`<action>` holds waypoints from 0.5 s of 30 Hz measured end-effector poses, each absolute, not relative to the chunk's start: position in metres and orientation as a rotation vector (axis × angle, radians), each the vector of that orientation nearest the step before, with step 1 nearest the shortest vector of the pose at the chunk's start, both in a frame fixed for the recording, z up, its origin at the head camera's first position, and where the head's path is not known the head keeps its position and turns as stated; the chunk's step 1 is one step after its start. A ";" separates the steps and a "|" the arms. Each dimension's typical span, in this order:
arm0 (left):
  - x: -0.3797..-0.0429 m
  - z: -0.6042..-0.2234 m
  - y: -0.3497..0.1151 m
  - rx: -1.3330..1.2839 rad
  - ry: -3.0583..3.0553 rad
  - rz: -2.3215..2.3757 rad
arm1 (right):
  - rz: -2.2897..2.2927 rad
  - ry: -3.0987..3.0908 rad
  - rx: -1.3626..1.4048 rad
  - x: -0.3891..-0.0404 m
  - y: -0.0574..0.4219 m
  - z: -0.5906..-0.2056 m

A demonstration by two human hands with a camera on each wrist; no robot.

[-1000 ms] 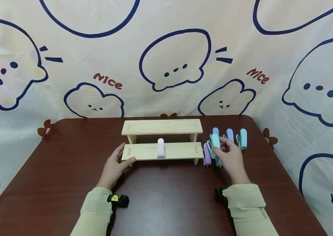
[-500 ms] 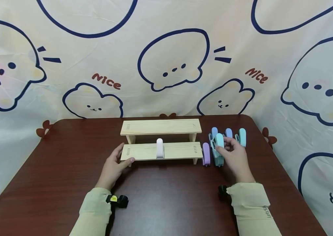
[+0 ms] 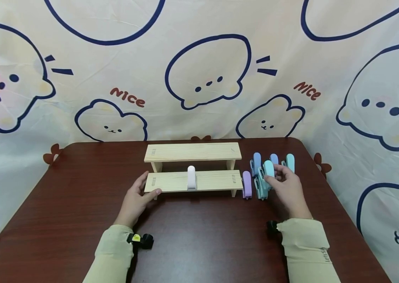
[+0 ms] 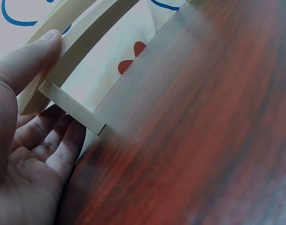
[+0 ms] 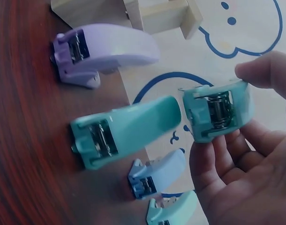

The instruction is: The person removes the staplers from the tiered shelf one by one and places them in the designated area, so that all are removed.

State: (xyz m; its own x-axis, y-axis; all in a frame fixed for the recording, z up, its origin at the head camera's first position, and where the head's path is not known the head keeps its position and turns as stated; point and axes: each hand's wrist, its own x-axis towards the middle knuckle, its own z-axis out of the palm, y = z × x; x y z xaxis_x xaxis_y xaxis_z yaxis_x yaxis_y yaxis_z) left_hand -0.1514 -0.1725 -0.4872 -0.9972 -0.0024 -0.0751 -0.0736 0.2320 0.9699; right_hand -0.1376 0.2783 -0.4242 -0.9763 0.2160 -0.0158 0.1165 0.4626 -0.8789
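Observation:
My left hand [image 3: 134, 200] grips the left end of the lower step of a pale two-step wooden stand [image 3: 171, 181]. In the left wrist view the thumb lies on top of the board, fingers beneath and beside the leg. My right hand [image 3: 289, 192] pinches a teal spring clip [image 5: 222, 110] between thumb and fingers, its coil facing the right wrist camera. Just left of it, a second teal clip [image 5: 133, 131] stands upright on the table. A purple clip [image 3: 247, 184] stands beside the stand's right end. A white clip [image 3: 191, 179] stands mid-way along the lower step.
Two blue clips [image 3: 256, 163] and another teal clip [image 3: 290, 161] stand behind the right hand. The stand's upper step [image 3: 192, 152] lies near the back edge of the dark brown table [image 3: 192, 243]. A cartoon-print cloth [image 3: 206, 122] hangs behind and around it.
My right hand has moved right with its teal clip, away from the purple clip, uncovering the second teal clip and the blue one. My left hand keeps its grip on the stand.

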 end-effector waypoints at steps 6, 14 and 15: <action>-0.151 -0.486 -0.173 -0.089 2.419 1.900 | 1.545 -2.622 -0.273 -0.137 0.286 -0.423; -0.151 -0.486 -0.173 -0.084 2.408 1.905 | 1.537 -2.636 -0.256 -0.135 0.291 -0.422; -0.151 -0.486 -0.173 -0.084 2.409 1.904 | 1.538 -2.635 -0.253 -0.135 0.291 -0.422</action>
State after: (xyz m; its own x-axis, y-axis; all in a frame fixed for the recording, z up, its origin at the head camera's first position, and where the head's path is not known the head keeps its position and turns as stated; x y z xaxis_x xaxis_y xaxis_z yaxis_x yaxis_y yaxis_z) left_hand -0.1513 -0.1726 -0.4860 -0.9961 0.0000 -0.0884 -0.0860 0.2310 0.9691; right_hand -0.1347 0.2911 -0.4215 -0.9831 0.1824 -0.0144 0.1022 0.4824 -0.8700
